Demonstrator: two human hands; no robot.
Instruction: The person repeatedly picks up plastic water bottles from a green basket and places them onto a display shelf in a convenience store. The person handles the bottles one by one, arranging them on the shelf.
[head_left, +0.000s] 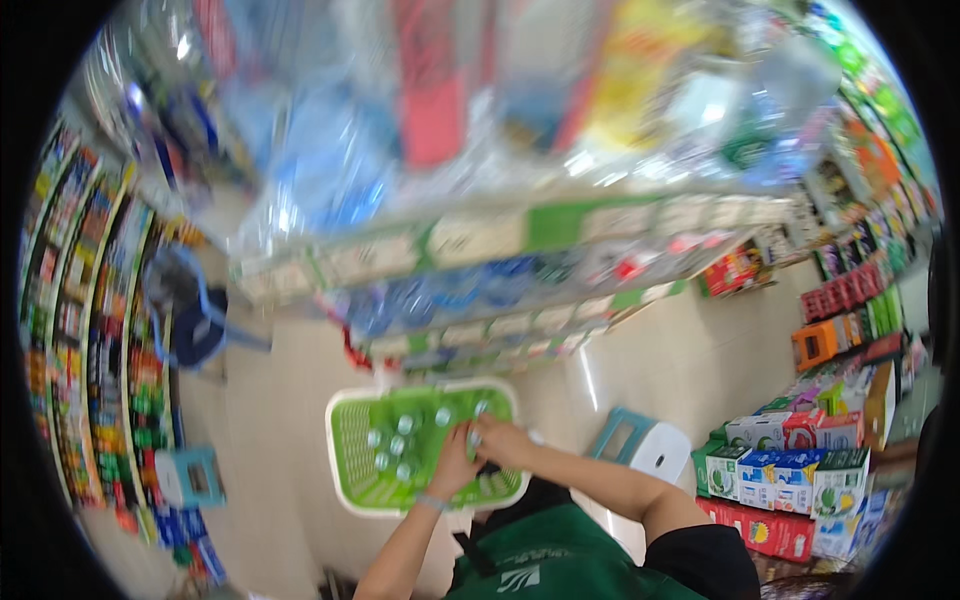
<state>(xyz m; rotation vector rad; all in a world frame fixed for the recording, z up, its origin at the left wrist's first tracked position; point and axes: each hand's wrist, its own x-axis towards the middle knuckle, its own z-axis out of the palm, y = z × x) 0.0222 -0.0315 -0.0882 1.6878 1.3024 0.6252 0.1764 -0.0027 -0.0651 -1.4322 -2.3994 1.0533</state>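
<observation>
A green plastic basket with a white rim (345, 495) is in front of me at the lower middle, above the tiled floor. Several bottles with pale caps (406, 424) stand upright inside it, mostly towards its left and middle. Both hands are over the basket's right half, close together. My left hand (454, 466), with a band at the wrist, reaches in beside a capped bottle. My right hand (504, 442) lies against it with fingers bent around the top of a bottle (474, 438). The left fingers are partly hidden, so their hold is unclear.
A shelf with price-label strips (480, 238) and blurred packaged goods spans the top. Stocked shelves (94, 322) curve along the left, near a blue-and-white stool (187, 478). Another such stool (660, 450) stands at right, beside stacked milk-type cartons (795, 480).
</observation>
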